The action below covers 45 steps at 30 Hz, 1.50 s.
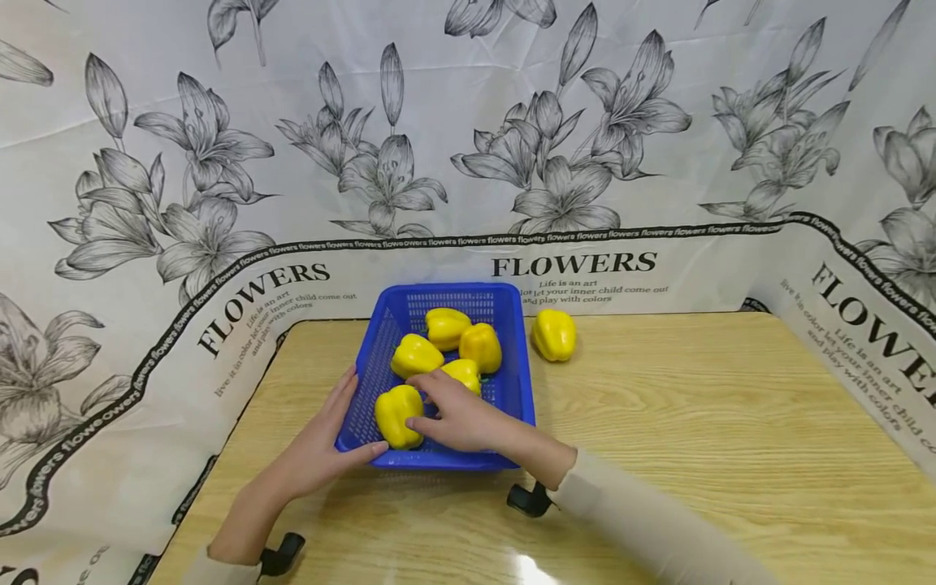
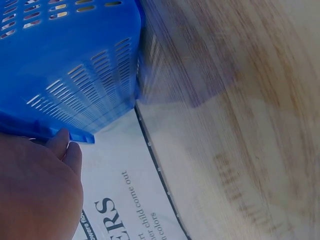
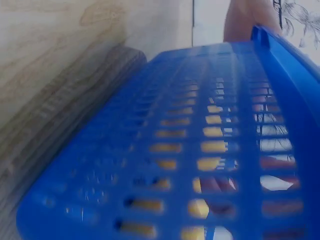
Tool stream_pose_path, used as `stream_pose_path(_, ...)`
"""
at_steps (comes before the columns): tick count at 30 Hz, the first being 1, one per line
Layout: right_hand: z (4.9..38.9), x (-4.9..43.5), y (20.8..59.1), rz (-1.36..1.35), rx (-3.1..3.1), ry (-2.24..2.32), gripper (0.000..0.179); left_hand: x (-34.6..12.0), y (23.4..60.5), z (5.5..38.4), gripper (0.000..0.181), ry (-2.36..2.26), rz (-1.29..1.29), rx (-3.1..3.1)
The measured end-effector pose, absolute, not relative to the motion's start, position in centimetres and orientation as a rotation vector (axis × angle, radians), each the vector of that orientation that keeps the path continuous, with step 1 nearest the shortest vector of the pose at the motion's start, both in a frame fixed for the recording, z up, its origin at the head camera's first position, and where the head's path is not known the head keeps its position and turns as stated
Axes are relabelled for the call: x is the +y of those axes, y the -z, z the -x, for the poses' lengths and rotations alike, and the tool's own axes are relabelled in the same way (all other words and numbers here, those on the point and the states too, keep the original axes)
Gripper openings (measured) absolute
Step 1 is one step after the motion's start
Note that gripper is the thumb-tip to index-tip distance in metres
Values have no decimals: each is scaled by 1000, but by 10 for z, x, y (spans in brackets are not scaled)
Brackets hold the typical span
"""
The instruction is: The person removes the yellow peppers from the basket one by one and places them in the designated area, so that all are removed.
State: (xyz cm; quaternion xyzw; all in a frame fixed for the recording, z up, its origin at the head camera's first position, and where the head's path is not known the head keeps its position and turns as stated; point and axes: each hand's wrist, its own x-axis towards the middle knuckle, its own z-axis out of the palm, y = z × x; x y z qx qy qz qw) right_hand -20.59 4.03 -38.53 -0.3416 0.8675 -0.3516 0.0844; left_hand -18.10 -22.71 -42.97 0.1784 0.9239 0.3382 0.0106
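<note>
A blue plastic basket (image 1: 525, 366) with slotted walls stands on the table, several yellow bell peppers inside it. My left hand (image 1: 322, 439) holds its near left corner, fingers along the left side and thumb on the front rim. Inside the basket, my right hand (image 1: 464, 414) has thumb and fingertips on the front-left yellow bell pepper (image 1: 395, 416). Behind that hand lies a partly hidden pepper (image 1: 464, 374). Farther back are other peppers (image 1: 448, 327). In the right wrist view, the basket wall (image 3: 190, 150) hides most of the hand.
Another yellow bell pepper (image 1: 554, 335) lies on the wooden table (image 1: 695, 422), right of the basket near the back edge. White cloth (image 1: 409, 268) with printed flowers hangs behind and along both sides. Black wrist mounts (image 1: 528, 500) sit below the sleeves.
</note>
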Motion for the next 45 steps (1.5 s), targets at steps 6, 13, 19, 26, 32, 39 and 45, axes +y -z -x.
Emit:
stream_pose_path(6, 201, 25, 389, 903, 2674, 933, 66, -225, 431, 181, 110, -1048, -565, 2891)
stream_pose_path(13, 195, 8, 388, 825, 2777, 761, 72, -224, 431, 179, 109, -1044, -559, 2896)
stream_pose_path(19, 194, -2, 389, 710, 2824, 728, 77, -223, 429, 177, 110, -1042, -552, 2887)
stream_pose_path(26, 197, -15, 392, 651, 2884, 677, 78, -228, 425, 178, 109, -1037, -562, 2902)
stream_pose_path(32, 198, -21, 397, 572, 2905, 658, 83, -230, 427, 176, 111, -1025, -555, 2905)
stream_pose_path(39, 200, -19, 401, 518, 2855, 678, 87, -226, 429, 176, 111, -1054, -566, 2898)
stream_pose_path(45, 201, -13, 402, 546, 2781, 753, 63, -223, 431, 178, 111, -1050, -579, 2892)
